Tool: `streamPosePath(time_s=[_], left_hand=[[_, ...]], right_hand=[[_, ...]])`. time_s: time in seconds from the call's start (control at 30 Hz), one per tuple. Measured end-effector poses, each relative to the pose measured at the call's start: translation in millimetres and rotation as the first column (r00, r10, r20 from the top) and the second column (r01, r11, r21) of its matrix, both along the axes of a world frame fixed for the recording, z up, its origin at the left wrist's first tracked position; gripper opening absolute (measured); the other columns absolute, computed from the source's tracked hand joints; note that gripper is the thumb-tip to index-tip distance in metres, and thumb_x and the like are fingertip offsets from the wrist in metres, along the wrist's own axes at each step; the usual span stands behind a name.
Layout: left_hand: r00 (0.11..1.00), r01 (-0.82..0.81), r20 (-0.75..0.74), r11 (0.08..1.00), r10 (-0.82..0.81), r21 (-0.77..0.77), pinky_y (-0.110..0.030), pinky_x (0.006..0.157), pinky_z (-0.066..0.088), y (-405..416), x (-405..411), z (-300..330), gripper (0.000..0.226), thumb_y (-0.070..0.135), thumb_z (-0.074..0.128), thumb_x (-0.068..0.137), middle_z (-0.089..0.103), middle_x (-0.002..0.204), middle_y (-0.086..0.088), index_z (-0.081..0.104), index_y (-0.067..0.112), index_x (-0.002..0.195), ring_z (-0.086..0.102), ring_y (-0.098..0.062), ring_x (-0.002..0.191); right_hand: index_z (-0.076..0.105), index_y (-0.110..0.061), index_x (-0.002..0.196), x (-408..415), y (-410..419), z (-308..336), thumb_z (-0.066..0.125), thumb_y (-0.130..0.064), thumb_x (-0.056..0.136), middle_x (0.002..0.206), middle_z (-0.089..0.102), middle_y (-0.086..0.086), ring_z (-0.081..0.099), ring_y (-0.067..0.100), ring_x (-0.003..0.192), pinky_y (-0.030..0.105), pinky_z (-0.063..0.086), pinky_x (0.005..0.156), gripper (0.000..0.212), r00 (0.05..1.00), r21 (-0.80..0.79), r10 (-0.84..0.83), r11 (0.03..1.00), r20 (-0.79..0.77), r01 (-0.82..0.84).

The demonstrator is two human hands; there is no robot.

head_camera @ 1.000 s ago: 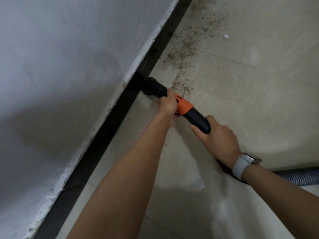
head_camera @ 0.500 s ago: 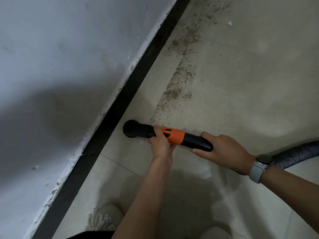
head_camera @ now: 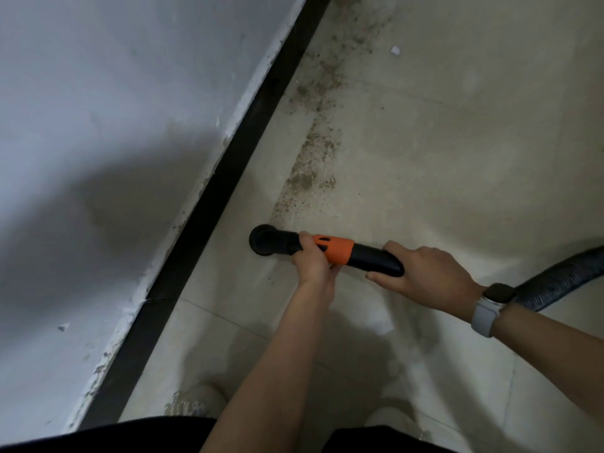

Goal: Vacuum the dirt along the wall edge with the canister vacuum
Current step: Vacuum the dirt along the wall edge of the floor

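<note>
Nozzle held just short of the dirt

Both hands gripped the vacuum wand (head_camera: 340, 253), left hand (head_camera: 312, 259) nearer its round nozzle (head_camera: 263, 240), right hand (head_camera: 425, 273) behind. Wand lay across mid-frame; the dirt (head_camera: 307, 171) streaked from the nozzle toward upper right, beside the wall (head_camera: 98, 125).

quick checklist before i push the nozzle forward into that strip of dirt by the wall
1. Left hand grips the wand near the orange collar: ok.
2. Right hand holds the rear of the wand: ok.
3. Nozzle at the near end of the dirt strip: ok, the strip starts just ahead of it.
4. Nozzle seated flat on the floor: cannot tell from this angle.
5. Hose free to follow: ok for the part that shows, trailing off to the right; the rest is out of view.
6. Dirt left to clear: not ok, more patches lie farther along the black baseboard, plus a white scrap.
</note>
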State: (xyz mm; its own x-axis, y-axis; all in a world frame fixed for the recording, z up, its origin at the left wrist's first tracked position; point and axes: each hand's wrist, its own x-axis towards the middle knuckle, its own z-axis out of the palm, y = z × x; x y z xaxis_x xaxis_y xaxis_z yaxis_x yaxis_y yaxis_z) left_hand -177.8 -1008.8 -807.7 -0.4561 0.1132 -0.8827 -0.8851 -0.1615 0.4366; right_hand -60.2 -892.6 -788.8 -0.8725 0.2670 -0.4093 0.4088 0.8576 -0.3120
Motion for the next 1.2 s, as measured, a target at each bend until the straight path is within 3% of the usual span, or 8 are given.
streamPosePath(time_s=[0.43, 0.63, 0.8, 0.9, 0.97, 1.03, 1.1, 1.2], left_hand=[[0.955, 0.288, -0.083, 0.957, -0.285, 0.02, -0.034, 0.077, 0.05, 49.3, -54.0, 2.9, 0.05, 0.039, 0.036, 0.101, 0.049, 0.136, -0.016, 0.038, 0.007, 0.14, 0.054, -0.029, 0.118], [0.91, 0.399, -0.118, 0.917, -0.397, -0.005, -0.034, 0.078, 0.049, 64.6, -70.8, -3.3, 0.051, 0.042, 0.036, 0.101, 0.053, 0.131, -0.015, 0.041, 0.007, 0.137, 0.057, -0.024, 0.102], [0.864, 0.48, -0.138, 0.875, -0.485, -0.065, -0.033, 0.079, 0.048, 75.4, -80.3, -2.0, 0.048, 0.043, 0.036, 0.1, 0.057, 0.127, -0.012, 0.043, 0.009, 0.134, 0.059, -0.023, 0.097], [0.792, 0.551, -0.203, 0.817, -0.576, -0.167, -0.031, 0.076, 0.047, 68.7, -79.8, -1.4, 0.042, 0.041, 0.036, 0.101, 0.061, 0.109, -0.009, 0.046, 0.012, 0.129, 0.059, -0.019, 0.088], [0.704, 0.566, -0.285, 0.757, -0.65, -0.326, -0.033, 0.079, 0.048, 53.6, -76.6, -7.1, 0.038, 0.036, 0.041, 0.1, 0.061, 0.104, -0.01, 0.049, 0.011, 0.127, 0.06, -0.021, 0.092], [0.555, 0.539, -0.304, 0.613, -0.775, -0.577, -0.035, 0.093, 0.045, 28.3, -71.8, -19.6, 0.039, 0.032, 0.049, 0.096, 0.058, 0.118, -0.013, 0.052, 0.009, 0.127, 0.056, -0.027, 0.11], [0.426, 0.471, -0.203, 0.408, -0.882, -0.782, -0.035, 0.1, 0.037, -3.4, -66.7, -34.3, 0.043, 0.033, 0.051, 0.094, 0.048, 0.133, -0.012, 0.049, 0.012, 0.131, 0.044, -0.029, 0.124], [0.379, 0.439, -0.016, 0.195, -0.925, -0.877, -0.044, 0.106, 0.029, -54.4, -65.8, -54.4, 0.053, 0.037, 0.048, 0.094, 0.028, 0.15, -0.009, 0.036, 0.018, 0.143, 0.025, -0.029, 0.137]], right_hand=[[0.036, -0.03, 0.089, -36.6, 37.0, 3.0, 0.046, -0.063, 0.085, 0.057, 0.04, -0.012, 0.038, 0.012, 0.048, 0.025, 0.022, 0.043, 0.035, 0.985, 0.093, -0.162, 0.982, -0.064, 0.167], [0.035, -0.028, 0.09, -43.3, 47.1, -1.1, 0.045, -0.063, 0.084, 0.057, 0.039, -0.012, 0.041, 0.015, 0.048, 0.026, 0.023, 0.042, 0.037, 0.976, 0.112, -0.202, 0.971, -0.079, 0.21], [0.034, -0.028, 0.091, -48.3, 50.8, -8.1, 0.047, -0.061, 0.086, 0.056, 0.038, -0.013, 0.036, 0.006, 0.043, 0.024, 0.021, 0.041, 0.036, 0.963, 0.137, -0.25, 0.955, -0.103, 0.263], [0.035, -0.027, 0.09, -50.4, 54.4, -11.8, 0.049, -0.061, 0.085, 0.055, 0.039, -0.012, 0.037, 0.01, 0.043, 0.024, 0.022, 0.041, 0.037, 0.952, 0.129, -0.279, 0.947, -0.129, 0.295], [0.035, -0.026, 0.089, -54.9, 57.8, -13.2, 0.05, -0.06, 0.085, 0.054, 0.039, -0.011, 0.036, 0.01, 0.042, 0.024, 0.021, 0.041, 0.037, 0.938, 0.122, -0.311, 0.936, -0.152, 0.33], [0.035, -0.025, 0.088, -61.2, 60.5, -14.9, 0.05, -0.06, 0.085, 0.053, 0.038, -0.009, 0.035, 0.013, 0.042, 0.024, 0.02, 0.041, 0.038, 0.924, 0.129, -0.34, 0.922, -0.176, 0.365], [0.035, -0.024, 0.088, -67.8, 61.8, -17.9, 0.049, -0.06, 0.085, 0.052, 0.037, -0.008, 0.035, 0.018, 0.043, 0.026, 0.02, 0.042, 0.039, 0.904, 0.136, -0.377, 0.903, -0.203, 0.407], [0.035, -0.023, 0.087, -74.3, 59.5, -23.1, 0.049, -0.06, 0.086, 0.053, 0.037, -0.007, 0.036, 0.019, 0.044, 0.026, 0.019, 0.043, 0.039, 0.87, 0.111, -0.436, 0.877, -0.23, 0.468]])
